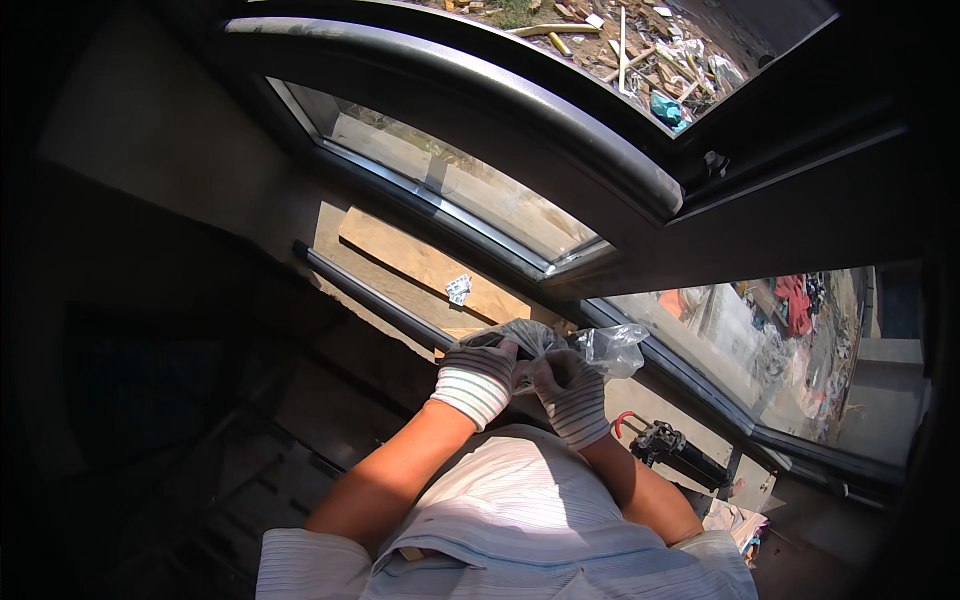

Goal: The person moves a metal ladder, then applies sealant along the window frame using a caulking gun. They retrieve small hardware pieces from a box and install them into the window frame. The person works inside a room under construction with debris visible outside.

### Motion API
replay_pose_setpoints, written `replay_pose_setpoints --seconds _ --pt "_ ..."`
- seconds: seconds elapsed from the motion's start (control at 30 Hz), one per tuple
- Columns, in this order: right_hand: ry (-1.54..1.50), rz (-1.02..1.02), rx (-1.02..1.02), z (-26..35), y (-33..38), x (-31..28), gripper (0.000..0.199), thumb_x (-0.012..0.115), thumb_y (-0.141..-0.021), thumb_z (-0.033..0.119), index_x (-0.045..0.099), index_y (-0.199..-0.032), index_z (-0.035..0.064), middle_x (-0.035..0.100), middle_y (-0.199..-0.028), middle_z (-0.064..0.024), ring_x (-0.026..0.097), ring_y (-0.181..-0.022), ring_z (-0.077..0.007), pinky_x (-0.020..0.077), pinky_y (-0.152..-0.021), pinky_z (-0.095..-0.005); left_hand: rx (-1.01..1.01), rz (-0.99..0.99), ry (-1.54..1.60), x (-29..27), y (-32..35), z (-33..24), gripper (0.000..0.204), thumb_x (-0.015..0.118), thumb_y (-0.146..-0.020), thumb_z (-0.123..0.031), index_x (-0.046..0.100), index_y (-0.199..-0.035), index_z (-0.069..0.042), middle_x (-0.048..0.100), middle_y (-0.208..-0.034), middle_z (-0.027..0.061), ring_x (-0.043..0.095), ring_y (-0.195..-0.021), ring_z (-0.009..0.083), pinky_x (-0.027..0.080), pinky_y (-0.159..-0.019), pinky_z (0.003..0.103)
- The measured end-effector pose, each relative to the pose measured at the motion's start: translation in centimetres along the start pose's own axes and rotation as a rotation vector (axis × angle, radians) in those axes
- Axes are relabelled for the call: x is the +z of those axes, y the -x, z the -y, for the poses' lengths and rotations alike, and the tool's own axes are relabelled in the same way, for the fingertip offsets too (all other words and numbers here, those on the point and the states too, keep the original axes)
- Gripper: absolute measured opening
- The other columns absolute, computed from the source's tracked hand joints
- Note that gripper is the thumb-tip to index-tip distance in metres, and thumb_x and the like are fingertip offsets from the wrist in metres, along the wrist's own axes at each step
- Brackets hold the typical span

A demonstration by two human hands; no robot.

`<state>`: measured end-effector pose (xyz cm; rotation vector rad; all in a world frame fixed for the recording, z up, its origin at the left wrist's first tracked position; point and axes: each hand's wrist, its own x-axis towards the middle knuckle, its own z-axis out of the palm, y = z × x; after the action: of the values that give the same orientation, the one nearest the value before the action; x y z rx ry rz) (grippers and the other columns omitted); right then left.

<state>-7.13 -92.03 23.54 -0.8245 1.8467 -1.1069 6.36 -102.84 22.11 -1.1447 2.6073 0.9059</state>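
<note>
Clear plastic bag (pixel 610 348), crumpled, held at chest height before the window sill (pixel 420 265): left hand (pixel 480 378) and right hand (pixel 572 395), gloved, fingers pinched on its near edge, bulk trailing right and far, nearer the right hand.

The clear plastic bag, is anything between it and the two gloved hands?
Nothing visible is. The left hand and right hand, both in striped work gloves, are already on the clear plastic bag, gripping it in front of the chest, above the sill under the open window.
</note>
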Motion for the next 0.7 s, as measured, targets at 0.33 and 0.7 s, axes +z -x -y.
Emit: replay_pose_setpoints --seconds 0.33,0.7 --pt "0.231 -0.031 -0.096 -0.8 -0.1 -0.8 0.016 0.071 -0.097 0.017 0.067 -0.100 0.0022 0.070 -0.081 -0.0075 0.065 -0.073 -0.0121 0.0547 -0.070 -0.0293 -0.007 -0.012 0.023 1.5 -1.4 -0.3 0.024 0.061 -0.095 -0.028 0.067 -0.106 -0.007 0.075 -0.099 0.0192 0.074 -0.091 0.0368 0.058 -0.077 0.050" --pt "0.169 -0.081 -0.001 -1.2 -0.2 -1.4 0.014 0.070 -0.097 0.015 0.067 -0.097 0.0012 0.068 -0.078 -0.0056 0.062 -0.070 -0.0101 0.0528 -0.067 -0.0281 0.141 -0.332 0.186 -0.9 0.8 0.1 0.022 0.065 -0.095 -0.028 0.073 -0.106 -0.010 0.074 -0.094 0.0165 0.072 -0.081 0.0372 0.058 -0.070 0.045"
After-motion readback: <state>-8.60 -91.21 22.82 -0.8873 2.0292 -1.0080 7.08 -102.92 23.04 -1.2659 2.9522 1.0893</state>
